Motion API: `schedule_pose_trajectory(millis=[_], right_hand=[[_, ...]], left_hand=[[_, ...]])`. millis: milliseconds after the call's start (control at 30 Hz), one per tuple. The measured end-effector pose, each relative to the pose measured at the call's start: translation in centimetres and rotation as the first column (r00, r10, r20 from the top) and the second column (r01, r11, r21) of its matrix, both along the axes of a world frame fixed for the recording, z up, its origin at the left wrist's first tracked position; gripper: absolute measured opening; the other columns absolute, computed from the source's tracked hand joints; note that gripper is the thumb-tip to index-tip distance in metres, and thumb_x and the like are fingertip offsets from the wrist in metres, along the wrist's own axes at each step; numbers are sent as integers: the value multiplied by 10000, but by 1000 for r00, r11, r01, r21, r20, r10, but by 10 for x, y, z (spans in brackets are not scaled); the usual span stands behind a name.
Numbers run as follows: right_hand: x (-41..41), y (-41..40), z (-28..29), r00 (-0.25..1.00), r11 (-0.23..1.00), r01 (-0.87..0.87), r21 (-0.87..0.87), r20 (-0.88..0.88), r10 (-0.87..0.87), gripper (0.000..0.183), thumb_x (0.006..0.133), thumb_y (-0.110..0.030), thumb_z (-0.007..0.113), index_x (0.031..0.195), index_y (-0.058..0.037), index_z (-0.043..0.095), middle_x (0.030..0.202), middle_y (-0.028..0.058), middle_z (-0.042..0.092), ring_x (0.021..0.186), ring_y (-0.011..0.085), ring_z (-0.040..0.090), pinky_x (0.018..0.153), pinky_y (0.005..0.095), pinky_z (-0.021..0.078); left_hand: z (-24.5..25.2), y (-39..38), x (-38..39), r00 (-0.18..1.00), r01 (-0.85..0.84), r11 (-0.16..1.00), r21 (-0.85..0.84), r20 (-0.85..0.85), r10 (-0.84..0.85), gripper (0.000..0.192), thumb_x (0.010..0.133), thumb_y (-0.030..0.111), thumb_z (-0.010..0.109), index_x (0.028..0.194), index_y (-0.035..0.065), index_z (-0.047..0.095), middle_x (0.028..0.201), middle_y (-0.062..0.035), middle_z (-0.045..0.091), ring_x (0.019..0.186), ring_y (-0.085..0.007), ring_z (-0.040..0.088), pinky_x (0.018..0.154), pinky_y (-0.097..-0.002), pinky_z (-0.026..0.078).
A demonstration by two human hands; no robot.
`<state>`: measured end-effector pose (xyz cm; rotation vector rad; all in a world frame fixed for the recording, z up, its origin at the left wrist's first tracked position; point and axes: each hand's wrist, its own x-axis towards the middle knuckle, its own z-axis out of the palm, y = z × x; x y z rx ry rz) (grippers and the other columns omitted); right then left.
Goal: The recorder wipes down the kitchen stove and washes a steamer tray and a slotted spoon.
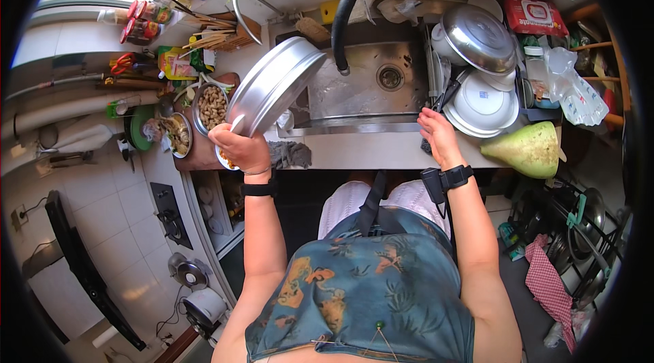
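Observation:
My left hand grips the rim of a round, silvery metal pot or steamer tier, which is held tilted over the counter beside the sink. A small white piece shows at the grip; what it is I cannot tell. Partly behind the pot stands a metal bowl of unshelled peanuts. My right hand holds nothing, its fingers apart, near the sink's front right corner. Close to it are stacked white plates and black-handled utensils. The steel sink basin lies between my hands.
A black faucet hose hangs over the sink. A cut pale-green gourd lies at the counter's right front. A metal basin tops the dishes. On the left, a bowl of food sits near a grey cloth.

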<state>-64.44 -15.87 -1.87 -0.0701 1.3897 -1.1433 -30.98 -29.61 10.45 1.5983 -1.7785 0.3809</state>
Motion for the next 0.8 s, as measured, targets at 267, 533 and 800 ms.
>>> schedule_pose_trajectory(millis=[267, 533, 800], right_hand=[[6, 18, -3, 998, 998, -67, -8, -10, 67, 375, 823, -174, 544, 1172, -45, 498, 1077, 47, 551, 1028, 153, 496, 881, 324, 366], [6, 36, -2, 997, 997, -81, -19, 7, 81, 356, 823, -176, 543, 1146, -34, 501, 1051, 58, 558, 990, 155, 520, 854, 308, 384], [9, 64, -5, 999, 998, 28, -59, -21, -30, 329, 819, -177, 551, 1109, -27, 509, 926, 37, 592, 866, 134, 552, 755, 279, 422]], left_hand=[[22, 17, 5, 996, 57, 981, -187, 82, -43, 324, 753, 153, 650, 813, 20, 362, 799, -126, 371, 736, -294, 410, 670, -386, 355], [65, 35, 8, 997, 79, 958, -276, 38, -71, 291, 782, 137, 624, 795, 44, 348, 794, -104, 370, 749, -260, 393, 689, -359, 327], [87, 35, 8, 985, 152, 925, -348, -23, -171, 259, 811, 123, 589, 783, 39, 346, 801, -98, 380, 726, -238, 397, 693, -360, 348]])
